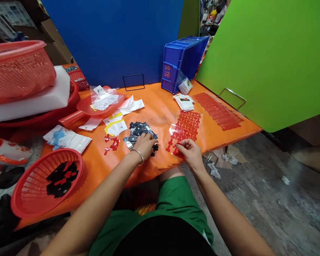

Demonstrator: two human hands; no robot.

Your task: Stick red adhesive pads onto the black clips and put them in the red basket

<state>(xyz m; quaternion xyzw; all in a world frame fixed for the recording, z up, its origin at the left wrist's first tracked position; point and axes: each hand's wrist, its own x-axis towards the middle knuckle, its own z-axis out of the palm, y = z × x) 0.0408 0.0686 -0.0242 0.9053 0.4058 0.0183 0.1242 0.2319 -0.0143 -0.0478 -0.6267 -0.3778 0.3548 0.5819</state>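
Observation:
On the orange table, a pile of small black pieces (141,128) lies near the middle, with my left hand (146,143) resting on its near side. That hand wears a bracelet, its fingers bent over the pieces; what lies under the fingertips is hidden. To the right is a clear sheet of red stickers (188,124). My right hand (190,151) is at the sheet's near edge, thumb and forefinger pinched together; anything between them is too small to tell. Several loose red stickers (113,144) lie left of the black pile.
A red basket (19,188) at the left holds black and red pieces. Beyond are a red dustpan (71,117), printed cards (185,103), a blue crate (172,64) and more red sheets (218,112). Blue and green panels stand behind. A mug (12,153) is far left.

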